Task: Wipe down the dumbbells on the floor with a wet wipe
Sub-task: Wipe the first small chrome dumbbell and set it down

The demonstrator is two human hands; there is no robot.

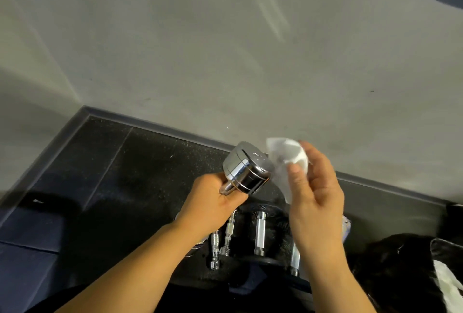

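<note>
From the head camera we see the left hand (213, 200) with its fingers curled round the handle of a shiny chrome dumbbell (246, 168). It is held up in the air above the floor, with its round, ridged head tilted up and to the right. The right hand (317, 195) pinches a crumpled white wet wipe (288, 156) between thumb and fingers, just beside the head's right edge. We cannot tell whether the wipe touches the metal. Below and between the wrists, several slim chrome bars (259, 233) lie close together on a black mat, the nearest one upright in the picture. The black speckled rubber floor (140, 162) lies open to the left of the hands, out to the corner. A grey skirting board (155, 126) runs along its far edge, slanting down to the right behind the dumbbell, under a plain grey wall (225, 49). At the lower right edge sits a dark bag (400, 275) with a pale cloth (448, 285) on it, near the right forearm.
</note>
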